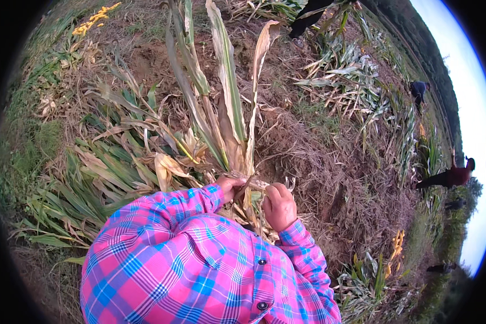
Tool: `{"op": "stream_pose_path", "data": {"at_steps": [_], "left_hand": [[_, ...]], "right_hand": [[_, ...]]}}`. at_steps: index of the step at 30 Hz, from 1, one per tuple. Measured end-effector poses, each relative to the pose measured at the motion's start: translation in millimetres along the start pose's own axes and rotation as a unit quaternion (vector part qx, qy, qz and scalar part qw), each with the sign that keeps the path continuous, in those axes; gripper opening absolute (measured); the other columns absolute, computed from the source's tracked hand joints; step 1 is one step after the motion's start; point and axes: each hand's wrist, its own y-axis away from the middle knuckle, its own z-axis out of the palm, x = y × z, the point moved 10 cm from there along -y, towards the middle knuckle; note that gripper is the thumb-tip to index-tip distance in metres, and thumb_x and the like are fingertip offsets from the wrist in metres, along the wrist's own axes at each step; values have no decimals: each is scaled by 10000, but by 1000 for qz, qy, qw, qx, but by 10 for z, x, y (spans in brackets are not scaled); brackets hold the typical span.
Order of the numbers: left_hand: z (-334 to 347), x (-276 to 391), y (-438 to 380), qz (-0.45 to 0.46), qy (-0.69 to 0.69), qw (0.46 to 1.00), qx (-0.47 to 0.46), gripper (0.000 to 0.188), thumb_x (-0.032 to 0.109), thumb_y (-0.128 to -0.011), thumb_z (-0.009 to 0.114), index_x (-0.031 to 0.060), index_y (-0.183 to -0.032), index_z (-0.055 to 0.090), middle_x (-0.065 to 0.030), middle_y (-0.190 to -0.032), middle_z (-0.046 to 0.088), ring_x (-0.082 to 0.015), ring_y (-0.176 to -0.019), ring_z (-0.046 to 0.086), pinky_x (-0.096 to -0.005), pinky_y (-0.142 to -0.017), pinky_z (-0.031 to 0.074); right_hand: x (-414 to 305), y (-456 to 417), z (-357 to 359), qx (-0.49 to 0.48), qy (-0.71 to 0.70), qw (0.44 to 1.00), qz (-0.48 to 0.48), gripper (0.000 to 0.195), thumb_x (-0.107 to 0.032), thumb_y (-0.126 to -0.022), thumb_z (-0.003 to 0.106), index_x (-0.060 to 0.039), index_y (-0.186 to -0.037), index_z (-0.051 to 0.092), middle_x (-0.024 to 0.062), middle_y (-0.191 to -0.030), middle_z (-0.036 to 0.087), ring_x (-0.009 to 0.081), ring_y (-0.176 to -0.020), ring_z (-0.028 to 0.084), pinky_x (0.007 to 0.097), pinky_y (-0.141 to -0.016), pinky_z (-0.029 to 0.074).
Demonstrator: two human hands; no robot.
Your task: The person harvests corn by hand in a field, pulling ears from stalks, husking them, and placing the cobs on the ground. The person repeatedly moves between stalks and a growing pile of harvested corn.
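Note:
An upright bundle of half-dried corn stalks and leaves point(233, 141) stands right in front of me. Across its lower part runs a dry, brownish strip of stalk or leaf point(259, 184). My left hand point(230, 188) grips that strip on the bundle's left side. On the right, my right hand point(280, 205) has its fingers curled on the strip's other end. Exactly how the strip passes around the bundle is hidden by my hands. Just left of my left hand lies a pale, dry corn husk point(165, 169).
Cut corn stalks point(93, 178) lie heaped on my left, and more point(356, 77) lie at the upper right. Yellow corn ears point(95, 20) are piled at the upper left, others point(395, 249) at the right. A person's dark-clothed legs point(308, 18) stand ahead; other people point(449, 176) are farther right.

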Motion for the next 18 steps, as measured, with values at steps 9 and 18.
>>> {"op": "stream_pose_path", "data": {"at_steps": [9, 18], "left_hand": [[146, -358, 347, -60, -53, 992, -97, 198, 13, -646, 630, -21, -834, 578, -100, -803, 585, -197, -768, 548, -298, -700, 428], [-54, -268, 719, -22, -254, 967, 11, 182, 57, -611, 674, -35, -748, 598, -75, -704, 596, -148, -624, 557, -264, -575, 444]], "right_hand": [[-603, -1455, 542, -5, 124, 984, -125, 360, -113, -658, 498, -1, -995, 437, 160, -1012, 473, 315, -923, 463, 386, -798, 350], [-371, -1779, 1144, -162, 8, 987, 23, 271, -270, -709, 482, -21, -780, 564, 187, -729, 561, 343, -728, 537, 375, -667, 427]]}}
